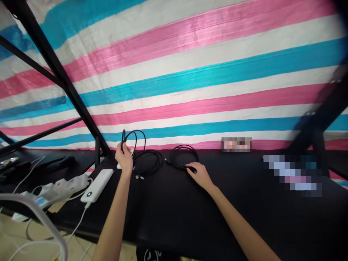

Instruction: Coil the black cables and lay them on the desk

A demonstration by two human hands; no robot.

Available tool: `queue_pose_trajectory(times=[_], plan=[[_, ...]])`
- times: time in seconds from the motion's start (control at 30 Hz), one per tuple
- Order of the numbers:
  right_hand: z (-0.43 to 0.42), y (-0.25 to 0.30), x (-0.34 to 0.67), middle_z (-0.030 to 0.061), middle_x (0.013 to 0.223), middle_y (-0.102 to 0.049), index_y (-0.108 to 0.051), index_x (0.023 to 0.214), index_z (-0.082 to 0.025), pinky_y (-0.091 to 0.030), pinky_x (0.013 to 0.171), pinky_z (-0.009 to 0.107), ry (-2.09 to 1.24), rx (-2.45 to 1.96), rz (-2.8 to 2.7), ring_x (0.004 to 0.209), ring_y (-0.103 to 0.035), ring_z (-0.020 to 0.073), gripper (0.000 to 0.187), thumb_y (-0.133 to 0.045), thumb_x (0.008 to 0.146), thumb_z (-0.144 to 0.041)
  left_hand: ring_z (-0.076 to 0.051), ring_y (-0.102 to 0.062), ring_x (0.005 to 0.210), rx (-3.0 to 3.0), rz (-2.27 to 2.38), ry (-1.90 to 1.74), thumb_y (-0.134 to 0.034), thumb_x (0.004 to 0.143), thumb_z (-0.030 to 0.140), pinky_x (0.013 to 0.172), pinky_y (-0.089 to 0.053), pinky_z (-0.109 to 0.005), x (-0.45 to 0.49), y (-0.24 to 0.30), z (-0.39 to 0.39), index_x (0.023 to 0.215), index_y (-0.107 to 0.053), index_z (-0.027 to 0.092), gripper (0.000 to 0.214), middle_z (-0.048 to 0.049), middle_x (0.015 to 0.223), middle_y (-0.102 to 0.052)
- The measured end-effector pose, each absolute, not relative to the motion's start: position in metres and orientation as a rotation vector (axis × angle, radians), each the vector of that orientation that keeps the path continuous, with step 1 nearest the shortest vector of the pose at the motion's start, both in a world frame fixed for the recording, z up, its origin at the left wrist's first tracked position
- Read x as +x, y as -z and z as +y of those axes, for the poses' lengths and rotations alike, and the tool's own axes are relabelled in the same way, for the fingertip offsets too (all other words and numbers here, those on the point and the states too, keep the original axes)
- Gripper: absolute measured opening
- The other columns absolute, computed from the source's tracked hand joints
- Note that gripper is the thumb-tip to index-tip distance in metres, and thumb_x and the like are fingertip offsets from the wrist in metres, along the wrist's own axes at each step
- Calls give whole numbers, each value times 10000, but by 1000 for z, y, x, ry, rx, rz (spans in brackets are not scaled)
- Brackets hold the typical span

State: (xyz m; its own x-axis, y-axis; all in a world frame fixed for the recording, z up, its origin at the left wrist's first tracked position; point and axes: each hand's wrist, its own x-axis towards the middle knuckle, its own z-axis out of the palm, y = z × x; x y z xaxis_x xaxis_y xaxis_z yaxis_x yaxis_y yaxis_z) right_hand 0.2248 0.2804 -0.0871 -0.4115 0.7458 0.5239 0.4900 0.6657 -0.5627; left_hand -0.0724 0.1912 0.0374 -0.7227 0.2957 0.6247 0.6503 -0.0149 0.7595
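Observation:
My left hand (124, 158) is closed round a loop of black cable (134, 139) and lifts it a little above the black table (190, 210). The rest of that cable lies in a loose coil (148, 163) just right of the hand. My right hand (199, 174) lies with fingers stretched flat on the near edge of a second coiled black cable (183, 157). Both coils sit at the far side of the table, close to the striped sheet.
A white power bank (98, 185) with a white lead lies left of my left hand, with a white power strip (65, 185) beyond it. A pink, white and blue striped sheet (190, 72) hangs behind. Black frame bars (54, 65) cross at left. Blurred items (293, 174) lie at right.

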Motion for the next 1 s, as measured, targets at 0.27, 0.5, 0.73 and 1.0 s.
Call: queue_pose_trajectory(times=[0.27,0.5,0.73,1.0], plan=[[266,70,217,88,1008,-665,-674,968,-206,-461,843,378,-668,-860,-1898,959,-603,230,261,-506,831,-351,-85,-440,488,-1122,-1799,1892,-480,852,378,513,-386,-198,11,-65,120,968,-622,153,291,38,566,-480],[237,51,236,126,1098,-658,-648,1062,-178,-435,907,394,-1028,-983,-1402,1047,-592,246,450,-422,839,-496,-152,-606,693,-2448,-2064,1261,-514,849,286,680,-474,-259,102,14,60,1070,-651,262,261,-41,816,-674],[179,75,280,89,1103,-642,-638,1067,-223,-463,863,384,-1063,-1119,-1675,1027,-586,237,329,-558,781,-365,-236,-513,1021,-2729,-2014,778,-735,654,387,905,-393,-402,118,37,43,1163,-580,253,548,-63,1030,-607],[156,79,275,74,1006,-645,-627,1027,-232,-442,841,389,-753,-1111,-1938,941,-583,225,252,-551,787,-247,-258,-485,1081,-2146,-2153,812,-600,757,480,916,-325,-405,77,44,43,1178,-550,279,469,-76,1174,-559]])
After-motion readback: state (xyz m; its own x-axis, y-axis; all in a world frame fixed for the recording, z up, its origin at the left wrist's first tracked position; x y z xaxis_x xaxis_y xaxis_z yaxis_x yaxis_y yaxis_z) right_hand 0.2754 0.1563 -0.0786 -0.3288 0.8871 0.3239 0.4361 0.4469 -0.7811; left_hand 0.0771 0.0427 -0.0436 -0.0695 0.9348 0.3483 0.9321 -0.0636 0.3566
